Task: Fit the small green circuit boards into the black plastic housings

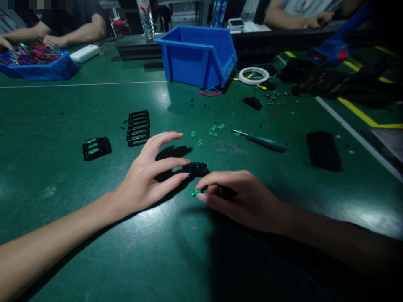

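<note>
Head view, left hand: the left hand (147, 176) hovers palm down over the table (94, 251). Its grip is apart, with the fingers spread wide. The index finger is lifted clear, and the two lower fingertips (184, 162) reach the left end of the black housing (195, 168). Nothing is clamped in it.
Right hand: the right hand (245, 197) comes in from the right. Its grip is pinched together on the small green board (194, 192), with thumb and forefinger tip closed on the board's right edge.
Black housing: it lies flat on the table between the two hands, just beyond the right hand's fingertips.
Small green board: it is held low, just on the near side of the black housing. Whether it touches the table or the housing cannot be told.
Under the right hand: a dark shape sits beneath the curled fingers, too shadowed to identify.
Loose boards: several more green boards (214, 130) lie scattered beyond the hands.
Screwdriver: the screwdriver (266, 142) lies to their right, with its tip pointing left.
Left side: a row of empty black frames (138, 128) lies there, and beside it a cluster of filled housings (96, 148) shows green inside.
Right side: a black pad (324, 151) lies well apart from the hands.
Far table: a blue bin (198, 54) stands here, with a roll of tape (253, 75) just beside it.
Others: a co-worker's arm (75, 31) rests by a second bin (34, 69) at the far left.
</note>
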`<state>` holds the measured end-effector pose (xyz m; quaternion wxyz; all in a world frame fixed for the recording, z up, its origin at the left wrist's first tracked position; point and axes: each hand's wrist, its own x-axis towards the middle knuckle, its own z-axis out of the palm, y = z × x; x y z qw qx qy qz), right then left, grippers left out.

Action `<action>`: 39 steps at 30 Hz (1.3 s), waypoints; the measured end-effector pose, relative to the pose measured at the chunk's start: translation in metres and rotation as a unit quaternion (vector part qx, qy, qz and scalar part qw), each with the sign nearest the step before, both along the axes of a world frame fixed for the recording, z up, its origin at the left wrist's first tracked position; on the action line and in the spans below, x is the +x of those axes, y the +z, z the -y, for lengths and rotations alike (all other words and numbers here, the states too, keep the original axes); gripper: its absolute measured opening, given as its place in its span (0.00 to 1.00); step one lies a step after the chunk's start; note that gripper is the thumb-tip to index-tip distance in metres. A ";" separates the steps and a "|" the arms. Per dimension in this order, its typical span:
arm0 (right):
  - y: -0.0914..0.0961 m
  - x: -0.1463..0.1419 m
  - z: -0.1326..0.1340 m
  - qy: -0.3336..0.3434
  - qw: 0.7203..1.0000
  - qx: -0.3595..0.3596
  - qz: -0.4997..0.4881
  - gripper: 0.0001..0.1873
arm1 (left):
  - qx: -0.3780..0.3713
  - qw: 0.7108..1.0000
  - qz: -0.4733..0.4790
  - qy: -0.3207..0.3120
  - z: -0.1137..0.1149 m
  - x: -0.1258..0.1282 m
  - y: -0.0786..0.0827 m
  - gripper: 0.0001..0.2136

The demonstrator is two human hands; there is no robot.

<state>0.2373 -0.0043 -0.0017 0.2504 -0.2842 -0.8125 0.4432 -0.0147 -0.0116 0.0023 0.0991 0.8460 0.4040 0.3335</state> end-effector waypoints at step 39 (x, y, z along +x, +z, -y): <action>-0.001 0.000 0.000 -0.003 1.000 -0.004 -0.010 0.07 | 0.010 1.000 0.000 -0.004 -0.001 0.000 -0.002 0.11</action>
